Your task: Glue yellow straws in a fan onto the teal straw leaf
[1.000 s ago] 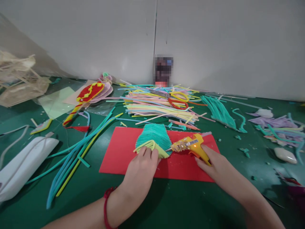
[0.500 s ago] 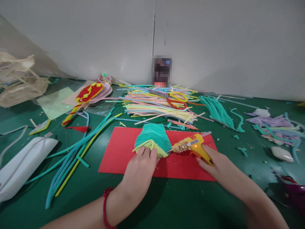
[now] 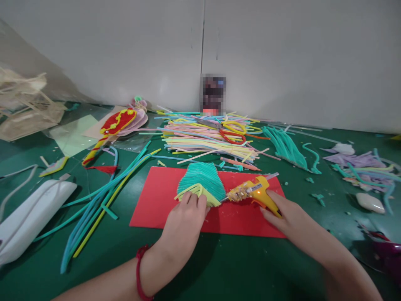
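A piece made of teal pipe cleaners (image 3: 202, 177) laid side by side rests on a red card (image 3: 153, 205). Along its lower edge runs a band of yellow-green pipe cleaners (image 3: 214, 199), slanting on both sides. My left hand (image 3: 184, 219) is closed on this band, its fingers bent over it and the thumb mostly hidden. In my right hand (image 3: 283, 211) is a yellow glue gun (image 3: 258, 190), with a clear glue stick showing at its back. Its nozzle points left and is at the right end of the yellow-green band; whether they touch I cannot tell.
Behind the card lies a heap of coloured pipe cleaners (image 3: 200, 140) with scissors (image 3: 233, 131) on top. Long pipe cleaners (image 3: 94, 209) and a white power strip (image 3: 34, 221) are at left. Teal pipe cleaners (image 3: 286, 148) and scraps (image 3: 363, 163) lie at right. A phone (image 3: 213, 94) leans on the wall.
The glue gun in my right hand has shifted very slightly to the right. My left hand stays in place on the yellow-green band.
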Demonstrator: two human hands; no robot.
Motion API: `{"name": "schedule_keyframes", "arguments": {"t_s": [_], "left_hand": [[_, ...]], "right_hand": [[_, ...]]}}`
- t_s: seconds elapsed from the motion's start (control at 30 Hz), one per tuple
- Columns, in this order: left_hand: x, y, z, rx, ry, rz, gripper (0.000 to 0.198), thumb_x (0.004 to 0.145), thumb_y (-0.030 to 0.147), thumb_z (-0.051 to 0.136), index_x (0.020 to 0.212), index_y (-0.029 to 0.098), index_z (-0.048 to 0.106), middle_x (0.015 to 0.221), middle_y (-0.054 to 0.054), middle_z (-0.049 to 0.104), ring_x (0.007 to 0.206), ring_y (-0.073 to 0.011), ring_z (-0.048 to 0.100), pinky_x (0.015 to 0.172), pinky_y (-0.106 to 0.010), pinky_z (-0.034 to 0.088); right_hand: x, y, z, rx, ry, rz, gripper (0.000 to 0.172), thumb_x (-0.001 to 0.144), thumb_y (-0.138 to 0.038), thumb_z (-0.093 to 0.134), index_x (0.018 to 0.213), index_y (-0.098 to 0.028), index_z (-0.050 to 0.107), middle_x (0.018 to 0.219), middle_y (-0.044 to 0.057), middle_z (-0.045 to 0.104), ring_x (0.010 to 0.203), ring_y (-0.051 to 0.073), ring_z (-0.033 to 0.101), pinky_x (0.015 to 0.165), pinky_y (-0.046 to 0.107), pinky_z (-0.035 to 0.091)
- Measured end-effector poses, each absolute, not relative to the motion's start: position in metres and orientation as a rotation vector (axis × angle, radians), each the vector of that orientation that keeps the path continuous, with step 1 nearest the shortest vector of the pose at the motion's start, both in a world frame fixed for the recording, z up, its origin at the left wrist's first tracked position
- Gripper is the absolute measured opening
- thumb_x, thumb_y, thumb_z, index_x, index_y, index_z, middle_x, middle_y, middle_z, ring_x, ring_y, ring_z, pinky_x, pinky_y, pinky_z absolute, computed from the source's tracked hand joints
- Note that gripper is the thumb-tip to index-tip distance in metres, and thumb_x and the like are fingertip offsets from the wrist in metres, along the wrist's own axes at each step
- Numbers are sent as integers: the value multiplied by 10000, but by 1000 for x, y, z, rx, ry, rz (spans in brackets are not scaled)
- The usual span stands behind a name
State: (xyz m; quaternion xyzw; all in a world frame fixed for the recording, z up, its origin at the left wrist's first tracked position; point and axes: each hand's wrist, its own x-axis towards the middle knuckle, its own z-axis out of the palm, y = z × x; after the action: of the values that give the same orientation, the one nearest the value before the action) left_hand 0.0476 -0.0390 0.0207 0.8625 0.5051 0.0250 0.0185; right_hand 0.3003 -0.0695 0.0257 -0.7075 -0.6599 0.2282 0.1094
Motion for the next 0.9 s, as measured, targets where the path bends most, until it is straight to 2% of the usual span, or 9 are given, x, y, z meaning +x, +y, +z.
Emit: {"name": "schedule_keyframes", "arguments": {"t_s": [0.5,0.6,0.77,0.83,0.9], "left_hand": [[46,-39,20,2677,1549,109,101,925,193,458,907,169,554,845,-69,616,844,-202,604,667,-268,513],[46,-39,19,2681,1556,132,100,928,201,457,908,169,550,839,-66,616,839,-201,604,676,-272,515],[48,-39,19,2673,1562,118,78,915,193,484,917,162,556,868,-79,624,859,-224,610,666,-294,518],[48,-39,19,2665,1567,117,72,910,185,492,924,160,558,871,-79,625,858,-227,613,662,-298,519],[48,-40,19,2669,1565,132,80,914,180,482,931,159,557,867,-76,626,854,-218,614,671,-292,518]], "right_hand": [[304,-70,27,-2038,-1904,778,246,850,-383,446,936,-224,614,877,58,702,729,205,644,579,272,469],[308,-67,29,-2050,-1882,824,260,815,-401,463,917,-217,615,842,50,701,676,194,627,586,280,467],[316,-53,33,-2293,-1612,543,385,696,-580,554,803,-212,582,686,42,648,566,203,576,503,297,421],[319,-46,32,-2388,-1467,420,435,700,-648,529,744,-216,550,625,36,599,535,205,549,482,303,397],[324,-41,28,-2463,-1371,306,459,718,-667,500,727,-210,539,646,56,581,566,224,554,496,319,396]]}}
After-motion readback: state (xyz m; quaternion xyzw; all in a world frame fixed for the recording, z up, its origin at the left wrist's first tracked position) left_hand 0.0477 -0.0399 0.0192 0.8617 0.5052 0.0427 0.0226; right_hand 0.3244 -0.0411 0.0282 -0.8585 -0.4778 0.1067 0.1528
